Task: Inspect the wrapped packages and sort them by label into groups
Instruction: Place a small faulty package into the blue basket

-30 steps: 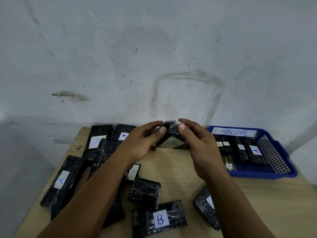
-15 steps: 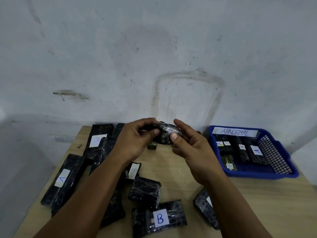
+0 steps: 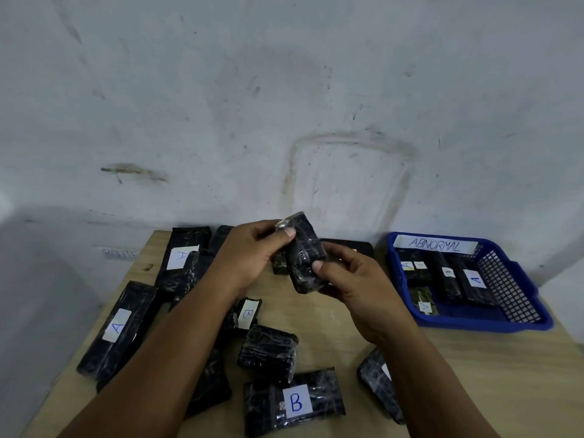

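Small black film-wrapped package [image 3: 305, 257] held in air above far middle of light wooden table [image 3: 474, 374], tilted, no label visible on facing side. Left hand [image 3: 249, 257] grips upper end, thumb curled over top corner. Right hand [image 3: 354, 286] pinches lower end, thumb on front, fingers behind. Below: black wrapped package with white "B" label [image 3: 294, 401], unlabelled-looking black block [image 3: 268, 349] just beyond it. Left: long black packages labelled "A" [image 3: 117, 330]. Right: blue plastic basket tagged "ABNORMAL" [image 3: 518, 298] holding several labelled packages.

Held package's [image 3: 306, 254] label out of sight
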Motion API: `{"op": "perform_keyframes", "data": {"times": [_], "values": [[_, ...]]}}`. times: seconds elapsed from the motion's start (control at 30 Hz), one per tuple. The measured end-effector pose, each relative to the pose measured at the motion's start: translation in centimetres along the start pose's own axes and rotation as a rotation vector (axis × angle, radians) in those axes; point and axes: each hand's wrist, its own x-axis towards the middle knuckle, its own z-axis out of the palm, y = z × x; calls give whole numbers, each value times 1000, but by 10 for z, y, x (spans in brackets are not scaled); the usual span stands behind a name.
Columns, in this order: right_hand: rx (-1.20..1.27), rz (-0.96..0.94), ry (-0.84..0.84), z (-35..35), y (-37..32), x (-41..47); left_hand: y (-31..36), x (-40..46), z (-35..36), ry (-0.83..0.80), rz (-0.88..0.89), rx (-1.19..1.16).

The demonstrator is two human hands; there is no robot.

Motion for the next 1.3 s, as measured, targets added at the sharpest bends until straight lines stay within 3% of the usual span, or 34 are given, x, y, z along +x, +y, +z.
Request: {"op": "perform_keyframes", "data": {"times": [0.13, 0.33, 0.47, 0.63, 0.83, 1.0, 1.17, 1.3], "values": [[-48, -33, -30, -3, 1, 2, 0, -1, -5, -14, 59, 9], [-5, -188, -56, -6, -2, 8, 3, -7, -3, -151, 113, 8], [-28, -183, -72, -9, -2, 7, 5, -8, -6, -261, 128, 13], [-11, -119, -36, -6, -9, 3, -1, -8, -4, -207, 241, 132], [-29, -226, 25, -7, -4, 4, -12, -3, 1, -215, 371, 248], [-92, -286, 20, -15, 2, 2, -12, -3, 5, -254, 352, 168], [-37, -206, -138, -33, 5, 0, -19, 1, 9, -275, 203, -87], [-45, -188, -117, -36, 14, 0, -28, 2, 16, -322, 145, -143]]}}
